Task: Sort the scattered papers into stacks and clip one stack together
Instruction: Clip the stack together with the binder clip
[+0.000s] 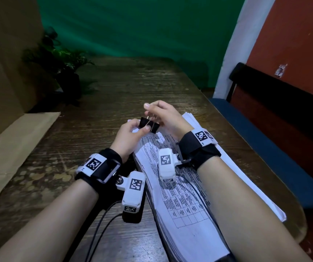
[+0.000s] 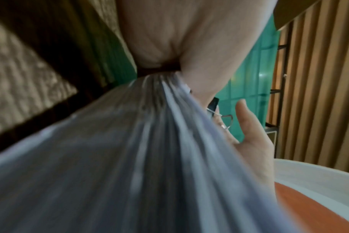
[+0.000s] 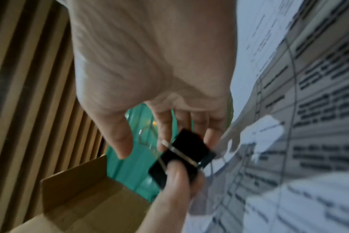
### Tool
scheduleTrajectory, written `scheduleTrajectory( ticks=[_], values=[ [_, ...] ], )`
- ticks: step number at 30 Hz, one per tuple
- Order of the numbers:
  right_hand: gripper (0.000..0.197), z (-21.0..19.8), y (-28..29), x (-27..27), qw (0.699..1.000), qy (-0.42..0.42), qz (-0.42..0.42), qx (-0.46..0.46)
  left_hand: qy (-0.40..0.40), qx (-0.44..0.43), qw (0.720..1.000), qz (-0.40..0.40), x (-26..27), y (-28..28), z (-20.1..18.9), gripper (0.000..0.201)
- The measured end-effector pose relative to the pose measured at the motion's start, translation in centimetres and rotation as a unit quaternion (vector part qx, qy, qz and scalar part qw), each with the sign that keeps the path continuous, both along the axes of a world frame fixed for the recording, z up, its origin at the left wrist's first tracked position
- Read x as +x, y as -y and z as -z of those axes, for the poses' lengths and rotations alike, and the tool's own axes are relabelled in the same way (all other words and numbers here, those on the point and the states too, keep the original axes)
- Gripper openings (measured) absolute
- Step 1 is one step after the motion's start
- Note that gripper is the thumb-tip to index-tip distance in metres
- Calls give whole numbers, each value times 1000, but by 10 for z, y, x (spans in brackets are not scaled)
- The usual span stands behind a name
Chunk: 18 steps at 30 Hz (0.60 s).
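Papers [image 1: 180, 186] lie stacked; left hand [image 1: 127, 137] steadies the clip [image 1: 149, 125], right hand [image 1: 163, 116] apparently pinching its wire handle to open it.

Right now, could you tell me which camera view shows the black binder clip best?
The right wrist view: the binder clip fills mid-frame, though blurred. The head view shows it small between both hands; the left wrist view shows only a corner and wire handle.

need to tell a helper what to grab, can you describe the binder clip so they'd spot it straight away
On the dark wooden table, find the stack of printed papers on its right side. At the stack's far end both hands meet: the left hand and right hand hold the binder clip. It is the only black, folded-metal piece there, with thin wire handles.
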State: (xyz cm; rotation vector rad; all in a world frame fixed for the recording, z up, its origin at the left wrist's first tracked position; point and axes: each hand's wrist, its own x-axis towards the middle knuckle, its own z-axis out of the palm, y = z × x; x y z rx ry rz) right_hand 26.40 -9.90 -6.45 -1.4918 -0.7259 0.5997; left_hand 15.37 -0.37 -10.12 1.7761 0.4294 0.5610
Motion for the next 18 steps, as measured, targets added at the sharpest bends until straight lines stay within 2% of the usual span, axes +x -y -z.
scheduleTrajectory(
  ticks=[3,6,10,15,17,18],
  values=[
    [39,3,-6,-1,984,139,103,-43,0,55,998,11,1,3,-2,18],
    [42,5,-5,1,967,183,167,-63,-12,89,996,6,2,2,-2,18],
    [42,6,-8,3,959,186,194,-89,-22,101,995,-2,3,2,-2,18],
    [32,8,-7,6,960,177,199,-84,-14,87,996,-7,3,4,-4,20],
    [30,9,-7,12,967,129,210,-68,-8,21,1000,-8,3,4,-6,19],
    [26,11,-6,16,970,96,217,-60,-9,-44,999,-9,3,2,-7,19]
  ],
)
